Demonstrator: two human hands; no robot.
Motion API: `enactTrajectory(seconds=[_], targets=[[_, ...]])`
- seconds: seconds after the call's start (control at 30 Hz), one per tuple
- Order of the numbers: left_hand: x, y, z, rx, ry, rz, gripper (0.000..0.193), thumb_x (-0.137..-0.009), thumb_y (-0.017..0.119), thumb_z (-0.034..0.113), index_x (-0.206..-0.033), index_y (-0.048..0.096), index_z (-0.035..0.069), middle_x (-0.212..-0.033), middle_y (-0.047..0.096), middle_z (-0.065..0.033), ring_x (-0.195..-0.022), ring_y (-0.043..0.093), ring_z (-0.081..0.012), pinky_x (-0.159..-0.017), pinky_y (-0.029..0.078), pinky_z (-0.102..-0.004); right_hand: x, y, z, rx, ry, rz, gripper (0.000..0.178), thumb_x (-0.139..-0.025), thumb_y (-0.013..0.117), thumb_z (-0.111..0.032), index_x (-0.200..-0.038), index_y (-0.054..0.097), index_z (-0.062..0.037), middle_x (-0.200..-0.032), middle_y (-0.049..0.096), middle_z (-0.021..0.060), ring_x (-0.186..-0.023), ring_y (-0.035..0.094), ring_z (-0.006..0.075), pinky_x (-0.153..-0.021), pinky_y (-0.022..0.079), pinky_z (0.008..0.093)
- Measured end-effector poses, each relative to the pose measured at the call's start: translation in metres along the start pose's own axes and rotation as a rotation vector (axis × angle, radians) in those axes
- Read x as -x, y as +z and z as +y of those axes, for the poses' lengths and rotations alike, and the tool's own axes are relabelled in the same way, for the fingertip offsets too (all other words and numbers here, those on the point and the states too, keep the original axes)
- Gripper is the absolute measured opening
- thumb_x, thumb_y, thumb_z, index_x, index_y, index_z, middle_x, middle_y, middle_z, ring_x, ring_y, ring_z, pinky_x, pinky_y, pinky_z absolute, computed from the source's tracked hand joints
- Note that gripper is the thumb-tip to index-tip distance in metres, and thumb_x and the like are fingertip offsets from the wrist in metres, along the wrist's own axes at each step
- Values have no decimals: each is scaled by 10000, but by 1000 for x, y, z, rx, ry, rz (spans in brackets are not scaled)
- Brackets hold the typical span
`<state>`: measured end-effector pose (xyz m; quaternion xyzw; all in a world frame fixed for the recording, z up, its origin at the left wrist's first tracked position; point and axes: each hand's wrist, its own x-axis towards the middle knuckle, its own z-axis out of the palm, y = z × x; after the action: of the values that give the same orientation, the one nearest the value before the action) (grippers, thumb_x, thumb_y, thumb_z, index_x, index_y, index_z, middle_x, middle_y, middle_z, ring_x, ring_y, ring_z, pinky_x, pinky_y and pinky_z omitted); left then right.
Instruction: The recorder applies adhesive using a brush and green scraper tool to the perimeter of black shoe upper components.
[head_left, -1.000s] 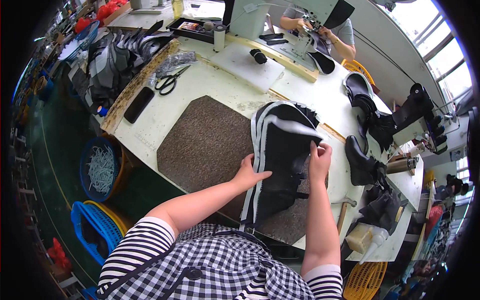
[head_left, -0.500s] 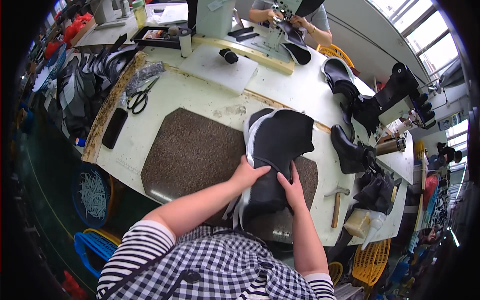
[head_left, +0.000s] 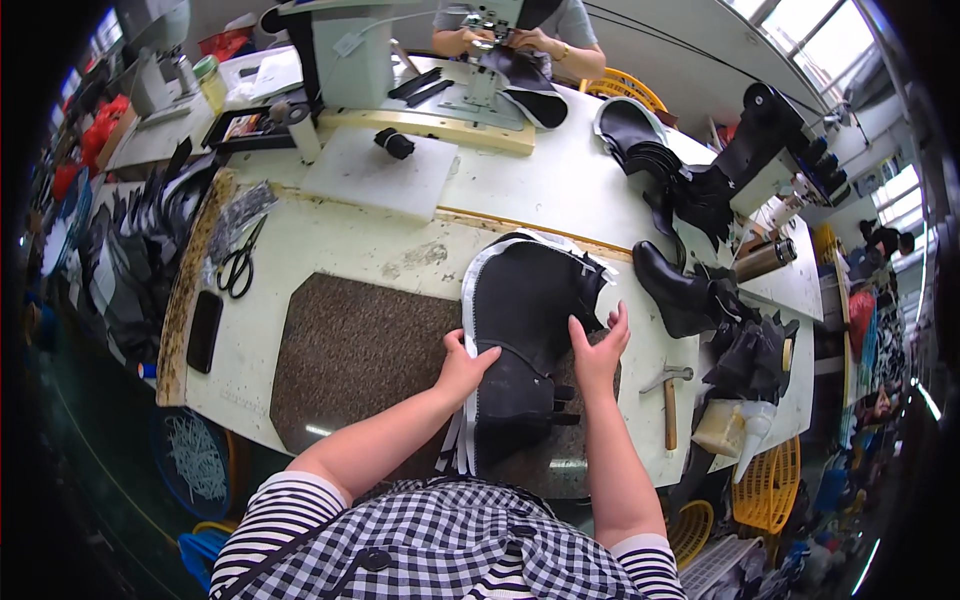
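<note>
A black boot upper (head_left: 525,310) with a pale zipper strip along its left edge lies over the dark speckled board (head_left: 350,350). My left hand (head_left: 464,366) grips its left edge, thumb on top of the leather and the other fingers hidden underneath. My right hand (head_left: 598,350) is beside the upper's right edge with thumb and fingers spread. Its thumb tip is close to the leather; I cannot tell whether they touch. White strips (head_left: 462,445) hang at the upper's lower left.
A hammer (head_left: 670,405) lies right of the board, near a finished-looking black boot (head_left: 672,290). Scissors (head_left: 238,265) and a phone (head_left: 204,332) are at the left. Across the table another person's hands (head_left: 530,40) work at a sewing machine (head_left: 490,60).
My right hand has come off the upper's surface and opened its fingers at the right edge. The upper lies flatter and has turned slightly. The whole view has shifted.
</note>
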<state>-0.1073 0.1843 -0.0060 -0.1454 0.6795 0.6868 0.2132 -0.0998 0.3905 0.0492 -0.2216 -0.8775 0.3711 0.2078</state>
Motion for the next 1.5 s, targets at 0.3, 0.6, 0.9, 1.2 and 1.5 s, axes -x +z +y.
enactTrajectory(seconds=[0.3, 0.6, 0.9, 1.2, 1.5], targets=[[-14, 8, 8, -30, -25, -106, 782, -817, 724, 242, -1295, 175, -43, -1223, 488, -258, -1111, 545, -281, -941, 455, -350, -59, 10, 24, 240, 128, -487, 707, -762, 716, -490, -1191, 578, 56, -1182, 600, 251, -1134, 562, 377, -943, 456, 407], [-47, 11, -16, -172, 182, 40, 682, -793, 752, 245, -1253, 325, -21, -1083, 602, -234, -978, 624, -296, -851, 491, -373, -64, 29, 74, 46, 182, -361, 690, -745, 733, -448, -1170, 595, 78, -1133, 611, 262, -1129, 546, 392, -968, 435, 421], [48, -21, 17, -423, 87, -278, 894, -716, 825, 350, -1296, 273, -47, -1181, 569, -233, -1119, 573, -308, -958, 449, -375, -52, -12, 18, 64, 51, -423, 481, -802, 688, -413, -906, 615, 50, -922, 638, 235, -857, 601, 402, -770, 480, 429], [-9, -63, 127, -969, 124, -673, 736, -671, 824, 128, -1279, 421, 31, -1224, 588, -201, -1160, 556, -334, -968, 443, -406, 21, -69, -11, -86, -26, -266, 378, -797, 713, -297, -732, 542, 34, -686, 565, 179, -626, 551, 307, -590, 430, 394], [-75, 16, 78, -1504, 1213, -256, 455, -801, 624, 128, -1247, 534, 143, -1304, 501, -133, -1327, 382, -291, -1124, 168, -554, 152, -111, -60, -479, 186, -1343, 432, -983, 498, -247, -1348, 481, -18, -1333, 537, 134, -1239, 496, 219, -1055, 363, 321]])
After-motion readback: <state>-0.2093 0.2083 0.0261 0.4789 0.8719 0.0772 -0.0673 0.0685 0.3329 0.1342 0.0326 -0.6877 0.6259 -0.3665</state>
